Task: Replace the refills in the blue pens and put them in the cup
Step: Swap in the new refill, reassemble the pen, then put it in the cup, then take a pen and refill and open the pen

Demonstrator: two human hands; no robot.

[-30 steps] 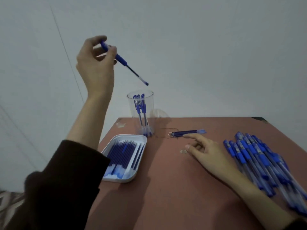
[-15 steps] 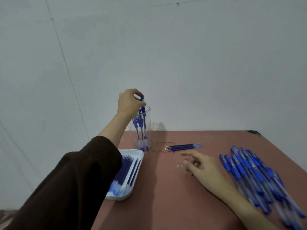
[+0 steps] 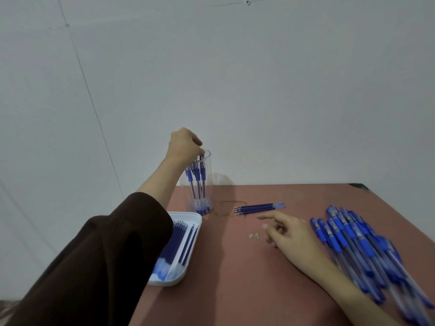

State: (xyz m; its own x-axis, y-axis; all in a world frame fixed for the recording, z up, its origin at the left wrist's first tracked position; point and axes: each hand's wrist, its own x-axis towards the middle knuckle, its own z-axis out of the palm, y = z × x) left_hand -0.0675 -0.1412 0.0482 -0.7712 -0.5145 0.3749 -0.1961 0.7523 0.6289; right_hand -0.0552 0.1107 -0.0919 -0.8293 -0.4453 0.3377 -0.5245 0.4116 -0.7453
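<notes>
A clear plastic cup (image 3: 208, 189) stands at the table's far left corner and holds several blue pens (image 3: 196, 175), tips down. My left hand (image 3: 184, 144) is over the cup's rim, its curled fingertips pinching the top of one pen that stands inside the cup. My right hand (image 3: 292, 236) rests on the table with relaxed fingers and the index finger stretched out, holding nothing. To its right lies a pile of several blue pens (image 3: 357, 243).
A white tray (image 3: 196, 216) of blue refills (image 3: 179, 243) lies in front of the cup. A few loose refills (image 3: 259, 208) lie beyond my right hand. Small clear bits (image 3: 254, 236) sit by its fingertips. The reddish table (image 3: 235, 278) stands against a white wall.
My left hand has come down from high above the table and lowered the pen into the cup. My right hand stayed on the table.
</notes>
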